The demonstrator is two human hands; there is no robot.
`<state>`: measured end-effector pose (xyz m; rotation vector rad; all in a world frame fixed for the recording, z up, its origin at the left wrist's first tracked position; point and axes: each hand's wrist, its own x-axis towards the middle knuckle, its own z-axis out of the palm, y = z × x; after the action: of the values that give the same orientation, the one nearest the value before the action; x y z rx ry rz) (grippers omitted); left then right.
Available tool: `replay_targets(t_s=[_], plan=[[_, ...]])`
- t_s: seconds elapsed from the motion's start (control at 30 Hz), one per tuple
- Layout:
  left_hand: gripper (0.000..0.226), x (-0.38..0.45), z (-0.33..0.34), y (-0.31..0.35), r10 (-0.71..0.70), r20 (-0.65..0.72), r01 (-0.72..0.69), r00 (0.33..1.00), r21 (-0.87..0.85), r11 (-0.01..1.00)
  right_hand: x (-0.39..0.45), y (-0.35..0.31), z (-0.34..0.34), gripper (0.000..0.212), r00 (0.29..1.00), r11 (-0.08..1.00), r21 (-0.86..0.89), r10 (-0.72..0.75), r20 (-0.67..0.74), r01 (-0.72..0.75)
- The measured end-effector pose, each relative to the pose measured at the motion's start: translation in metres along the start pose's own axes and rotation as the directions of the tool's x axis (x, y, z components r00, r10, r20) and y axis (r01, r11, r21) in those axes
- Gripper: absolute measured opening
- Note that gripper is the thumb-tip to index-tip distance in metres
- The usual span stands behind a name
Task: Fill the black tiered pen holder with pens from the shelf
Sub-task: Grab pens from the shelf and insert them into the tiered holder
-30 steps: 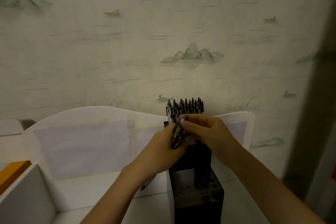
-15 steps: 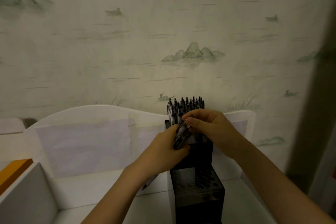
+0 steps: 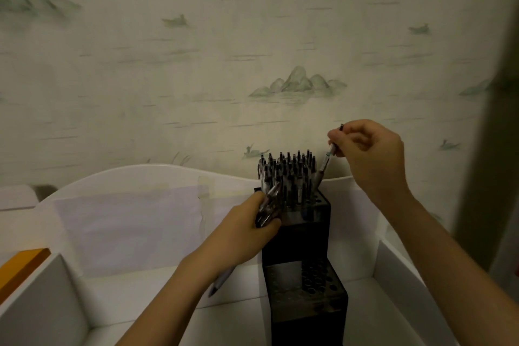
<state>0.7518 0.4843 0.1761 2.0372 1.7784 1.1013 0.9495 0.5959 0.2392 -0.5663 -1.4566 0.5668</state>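
Note:
The black tiered pen holder [image 3: 304, 236] stands on the white shelf, lower centre of the head view. Its top tier is packed with upright pens [image 3: 289, 174]; the lower front tier [image 3: 306, 284] shows open holes. My left hand [image 3: 247, 233] grips a bundle of pens [image 3: 268, 208] against the holder's left side, and their tips stick out below my wrist. My right hand [image 3: 370, 154] pinches a single pen [image 3: 325, 163] by its top, tip down, at the right rear corner of the top tier.
White shelf walls [image 3: 398, 267] box in the holder on the right and left. A curved white back panel [image 3: 134, 177] with a taped sheet stands behind. An orange block [image 3: 22, 264] lies at far left. Patterned wallpaper fills the background.
My right hand has pulled one pen out of the bundle and carried it up and to the right, over the top tier's right corner. My left hand stays put with the bundle.

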Motion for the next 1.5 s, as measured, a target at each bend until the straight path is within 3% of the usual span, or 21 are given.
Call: replay_targets(t_s=[0.1, 0.4, 0.8, 0.9, 1.07, 1.17, 1.27, 1.5], plan=[[0.016, 0.000, 0.000, 0.001, 0.009, -0.007, -0.009, 1.000, -0.004, 1.000, 0.000, 0.010, 0.009, 0.015, 0.996, 0.984, -0.156, -0.092, 0.007, 0.092], [0.012, -0.004, -0.006, -0.004, -0.020, -0.008, 0.020, 1.000, -0.006, 1.000, -0.002, 0.038, 0.023, 0.015, 0.988, 0.942, -0.299, -0.142, 0.052, 0.152], [0.016, 0.001, 0.000, 0.001, -0.009, -0.005, 0.009, 1.000, -0.022, 1.000, -0.033, 0.055, 0.025, 0.019, 0.991, 0.955, -0.295, -0.002, 0.135, 0.042], [0.016, 0.002, 0.002, 0.002, -0.007, -0.004, 0.007, 1.000, -0.032, 0.999, -0.042, 0.058, 0.021, 0.029, 0.986, 0.947, -0.320, 0.035, 0.161, 0.018], [0.016, 0.002, 0.005, 0.003, -0.013, 0.015, 0.014, 1.000, -0.051, 0.999, -0.067, 0.046, 0.019, 0.025, 0.997, 0.965, -0.259, -0.026, 0.078, 0.045], [0.015, 0.003, 0.009, 0.002, -0.017, 0.027, 0.018, 0.999, -0.045, 0.999, -0.082, 0.028, 0.023, 0.012, 0.963, 0.993, -0.080, 0.104, 0.248, -0.087], [0.011, 0.004, 0.014, 0.004, -0.012, 0.053, 0.015, 0.999, -0.052, 0.999, -0.086, 0.015, 0.027, 0.013, 0.845, 0.944, 0.053, 0.266, 0.463, -0.327], [0.015, 0.004, 0.018, 0.007, -0.019, 0.061, 0.022, 0.998, -0.046, 0.999, -0.083, 0.014, 0.029, 0.012, 0.765, 0.789, 0.166, 0.485, 0.423, -0.592]])
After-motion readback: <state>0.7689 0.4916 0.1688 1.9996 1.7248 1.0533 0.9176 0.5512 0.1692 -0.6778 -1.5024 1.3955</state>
